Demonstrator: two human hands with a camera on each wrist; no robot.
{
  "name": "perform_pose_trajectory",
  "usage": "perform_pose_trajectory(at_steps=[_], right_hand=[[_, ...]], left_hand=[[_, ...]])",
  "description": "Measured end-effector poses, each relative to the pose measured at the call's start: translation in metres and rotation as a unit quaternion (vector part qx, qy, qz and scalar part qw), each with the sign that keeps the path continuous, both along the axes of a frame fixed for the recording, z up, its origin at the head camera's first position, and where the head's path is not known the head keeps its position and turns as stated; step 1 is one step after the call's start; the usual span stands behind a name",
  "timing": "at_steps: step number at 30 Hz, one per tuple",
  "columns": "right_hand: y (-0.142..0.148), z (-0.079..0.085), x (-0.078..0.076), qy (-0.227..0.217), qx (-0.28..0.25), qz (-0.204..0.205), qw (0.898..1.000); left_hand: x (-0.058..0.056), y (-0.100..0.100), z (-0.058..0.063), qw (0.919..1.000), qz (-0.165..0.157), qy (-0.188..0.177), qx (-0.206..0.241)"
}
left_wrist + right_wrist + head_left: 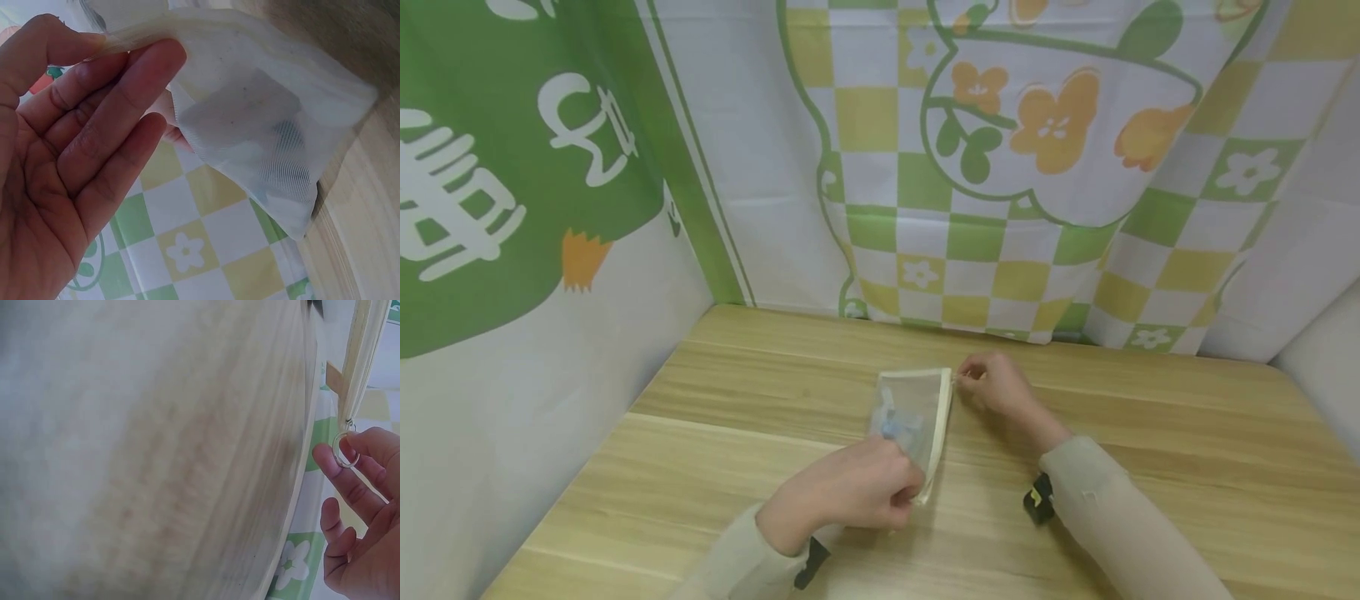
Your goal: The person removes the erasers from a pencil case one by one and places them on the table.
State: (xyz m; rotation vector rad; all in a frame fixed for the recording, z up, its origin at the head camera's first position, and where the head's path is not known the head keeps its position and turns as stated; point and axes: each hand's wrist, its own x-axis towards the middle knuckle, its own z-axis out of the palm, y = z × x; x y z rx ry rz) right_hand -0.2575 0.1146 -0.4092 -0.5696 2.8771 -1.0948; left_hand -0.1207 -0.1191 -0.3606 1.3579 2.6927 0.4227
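Observation:
A see-through mesh zipper pouch [917, 396] with a cream border is held between my two hands over the table. My left hand [853, 483] pinches its near corner between thumb and index finger, the other fingers loosely bent. At the far end of the zipper edge, my right hand [996, 385] pinches the metal ring [335, 456] of the zipper pull; the right wrist view shows it between thumb and fingertip. Inside the pouch lies a small item with a light blue part [891, 427], blurred by the mesh. Part of the pouch is hidden behind my left hand.
The wood-grain table [737, 450] spreads beneath both hands. Along its back edge hangs a green, yellow and white checked curtain [925, 242], and a green and white curtain [512, 208] covers the left side. Each wrist wears a black camera strap [1040, 500].

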Motion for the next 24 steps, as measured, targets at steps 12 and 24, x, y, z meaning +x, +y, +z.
perform_pose_trajectory(at_steps=[12, 24], right_hand=[[0.0, 0.001, -0.007, 0.0, 0.014, -0.012, 1.0], [0.014, -0.001, -0.019, 0.011, -0.019, -0.068, 0.997]], left_hand=[[0.001, 0.001, 0.0, 0.9999, 0.002, 0.006, -0.01], [0.005, 0.005, -0.001, 0.9991, -0.039, -0.014, -0.007]])
